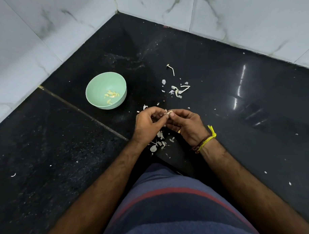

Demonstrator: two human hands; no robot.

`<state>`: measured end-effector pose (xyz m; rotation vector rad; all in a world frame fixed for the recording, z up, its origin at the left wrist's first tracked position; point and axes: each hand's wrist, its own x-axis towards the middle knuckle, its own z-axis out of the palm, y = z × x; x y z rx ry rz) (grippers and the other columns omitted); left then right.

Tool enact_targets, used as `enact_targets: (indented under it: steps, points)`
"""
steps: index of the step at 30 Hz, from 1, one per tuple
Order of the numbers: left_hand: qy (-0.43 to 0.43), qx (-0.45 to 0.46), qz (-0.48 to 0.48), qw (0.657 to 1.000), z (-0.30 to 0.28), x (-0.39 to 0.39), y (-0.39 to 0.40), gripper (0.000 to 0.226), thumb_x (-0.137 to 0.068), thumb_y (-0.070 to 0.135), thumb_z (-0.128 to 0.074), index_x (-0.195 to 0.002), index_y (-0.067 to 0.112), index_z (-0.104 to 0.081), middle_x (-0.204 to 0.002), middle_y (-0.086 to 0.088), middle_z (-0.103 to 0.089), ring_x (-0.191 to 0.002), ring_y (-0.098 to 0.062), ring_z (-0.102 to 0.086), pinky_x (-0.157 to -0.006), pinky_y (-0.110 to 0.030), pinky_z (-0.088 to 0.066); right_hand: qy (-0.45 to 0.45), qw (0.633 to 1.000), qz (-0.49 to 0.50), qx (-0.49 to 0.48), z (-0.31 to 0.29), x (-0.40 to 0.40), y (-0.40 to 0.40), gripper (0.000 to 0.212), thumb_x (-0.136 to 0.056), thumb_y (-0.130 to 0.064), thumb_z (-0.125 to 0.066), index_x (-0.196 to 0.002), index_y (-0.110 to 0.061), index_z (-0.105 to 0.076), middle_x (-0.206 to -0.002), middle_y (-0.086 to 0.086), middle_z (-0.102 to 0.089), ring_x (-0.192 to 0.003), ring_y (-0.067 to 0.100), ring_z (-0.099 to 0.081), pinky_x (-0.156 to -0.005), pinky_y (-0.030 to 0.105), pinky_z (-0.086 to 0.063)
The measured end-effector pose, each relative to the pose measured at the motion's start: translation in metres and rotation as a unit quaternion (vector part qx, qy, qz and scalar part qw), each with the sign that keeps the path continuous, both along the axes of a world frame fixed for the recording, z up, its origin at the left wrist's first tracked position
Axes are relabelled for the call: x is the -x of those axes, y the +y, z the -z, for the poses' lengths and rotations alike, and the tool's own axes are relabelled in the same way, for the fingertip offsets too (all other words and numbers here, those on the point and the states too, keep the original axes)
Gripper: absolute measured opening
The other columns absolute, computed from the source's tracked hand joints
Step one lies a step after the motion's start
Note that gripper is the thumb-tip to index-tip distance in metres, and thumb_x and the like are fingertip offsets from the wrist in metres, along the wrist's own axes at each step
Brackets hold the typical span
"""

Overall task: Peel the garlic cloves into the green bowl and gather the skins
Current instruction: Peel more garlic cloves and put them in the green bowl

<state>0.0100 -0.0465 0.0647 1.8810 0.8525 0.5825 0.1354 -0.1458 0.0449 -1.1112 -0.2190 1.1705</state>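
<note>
— Over by the wall, on the black counter [222, 70], how full is the green bowl [91, 90]?

— A small heap of peeled cloves [111, 96] lies in its bottom, so a good part of the peeling looks done. No unpeeled cloves show on the counter, though I can't tell what the hands may hide.

— And the hands?

— Both are curled round one garlic clove [168, 112], held just above the counter, near the bowl but not over it. The left hand [148, 124] pinches it from one side, the right hand [185, 125] from the other, thumb on its tip.

— The skins?

— Not gathered yet. One loose scatter of skins [176, 90] lies beyond the hands beside a bare stem [172, 69], more flakes [158, 143] sit under the wrists, and specks are spread well apart elsewhere.
</note>
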Motion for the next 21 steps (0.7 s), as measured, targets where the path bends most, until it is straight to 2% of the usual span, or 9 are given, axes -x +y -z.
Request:
enact_targets:
  steps: [3,6,11,14,17,21]
  points:
    - [-0.031,0.093,-0.012,0.995,0.003,0.002,0.001,0.015,-0.086,0.017,-0.081,-0.095,0.007,-0.075,-0.082,-0.001,-0.075,-0.075,-0.008,-0.068,-0.072,-0.022,-0.056,0.023,1.000,-0.008,-0.006,0.000,0.001,0.000,0.017,-0.077,-0.013,-0.074,-0.093,-0.006,-0.074,-0.089,0.010,-0.073,-0.083,0.020,-0.069,-0.083,0.036,-0.058]
    - [-0.040,0.130,-0.015,0.991,0.001,0.002,0.001,0.014,-0.087,0.013,-0.079,-0.095,0.003,-0.074,-0.079,0.002,-0.074,-0.073,-0.004,-0.067,-0.072,-0.020,-0.055,0.031,0.999,-0.008,-0.010,-0.002,0.000,0.001,0.016,-0.077,-0.012,-0.074,-0.091,-0.005,-0.073,-0.089,0.012,-0.072,-0.082,0.021,-0.068,-0.082,0.035,-0.059]
    - [-0.016,0.068,-0.005,0.998,-0.001,-0.002,0.002,0.008,-0.090,0.015,-0.076,-0.092,0.008,-0.077,-0.078,-0.001,-0.076,-0.071,-0.009,-0.070,-0.069,-0.024,-0.057,-0.026,0.999,0.019,-0.016,-0.002,-0.001,0.005,0.020,-0.074,-0.013,-0.078,-0.089,-0.003,-0.070,-0.087,0.015,-0.071,-0.076,0.022,-0.068,-0.077,0.036,-0.059]
    - [-0.002,0.039,-0.007,0.999,-0.005,-0.004,0.001,0.007,-0.090,0.015,-0.075,-0.090,0.008,-0.077,-0.073,0.001,-0.074,-0.065,-0.004,-0.066,-0.064,-0.021,-0.055,-0.069,0.996,0.032,-0.041,0.000,0.001,0.005,0.020,-0.075,-0.010,-0.079,-0.093,-0.006,-0.073,-0.090,0.017,-0.072,-0.079,0.026,-0.069,-0.074,0.037,-0.058]
    - [0.027,0.014,-0.010,0.999,-0.010,-0.004,0.000,0.006,-0.089,0.016,-0.075,-0.087,0.010,-0.076,-0.070,0.004,-0.071,-0.061,0.000,-0.060,-0.060,-0.019,-0.053,-0.149,0.987,0.041,-0.048,0.000,0.003,0.003,0.016,-0.082,-0.005,-0.076,-0.098,-0.002,-0.073,-0.092,0.020,-0.073,-0.080,0.029,-0.070,-0.076,0.041,-0.058]
    - [0.052,-0.005,-0.017,0.999,-0.014,-0.006,0.000,0.007,-0.086,0.019,-0.075,-0.084,0.013,-0.074,-0.067,0.002,-0.070,-0.059,-0.004,-0.059,-0.060,-0.025,-0.054,-0.243,0.968,0.047,-0.036,-0.004,0.004,0.002,0.017,-0.086,-0.005,-0.074,-0.102,-0.002,-0.073,-0.091,0.013,-0.075,-0.085,0.024,-0.072,-0.077,0.033,-0.059]
